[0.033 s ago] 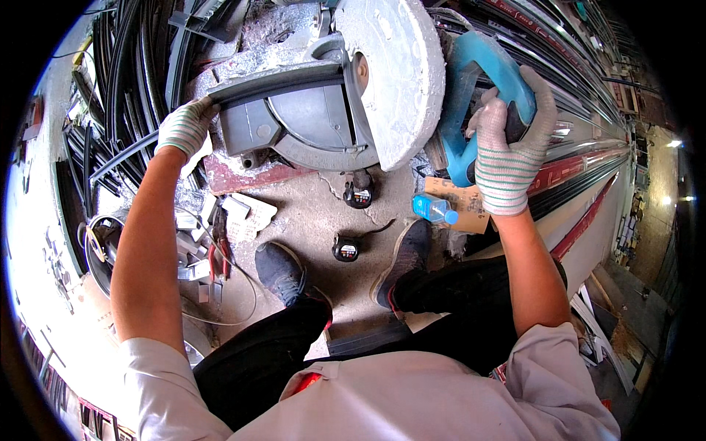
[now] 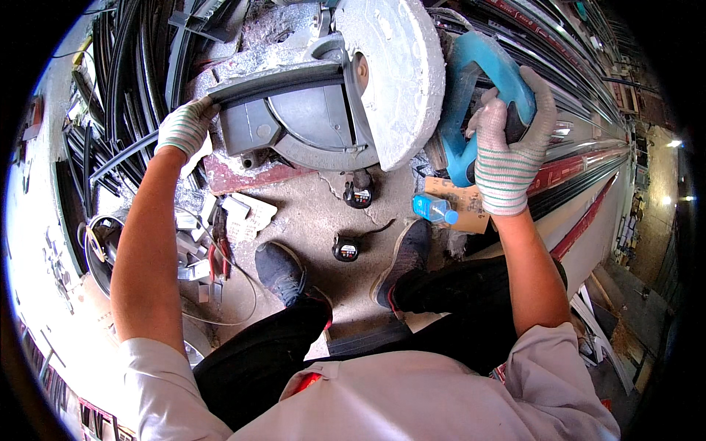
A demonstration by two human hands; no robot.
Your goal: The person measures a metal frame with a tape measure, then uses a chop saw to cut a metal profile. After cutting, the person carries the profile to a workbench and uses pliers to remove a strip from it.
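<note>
A mitre saw with a grey base (image 2: pixel 312 110) stands in front of me, its round blade guard (image 2: pixel 404 73) coated in pale dust. My right hand (image 2: pixel 507 162), in a striped knit glove, is wrapped round the teal saw handle (image 2: pixel 482 51) at the right. At the left, my gloved left hand (image 2: pixel 184 131) grips the end of a dark grey metal profile (image 2: pixel 283 82). The profile lies across the back of the saw base, its right end beside the guard. The guard hides the blade's cutting edge.
Two tape measures, one near the saw (image 2: pixel 358 195) and one between my feet (image 2: pixel 346 248), lie on the floor. A water bottle (image 2: pixel 434 209) rests by cardboard (image 2: pixel 467 198). Red-handled pliers (image 2: pixel 219 257) lie left among offcuts. Long profiles (image 2: pixel 136 73) crowd the left; more (image 2: pixel 581 165) lie right.
</note>
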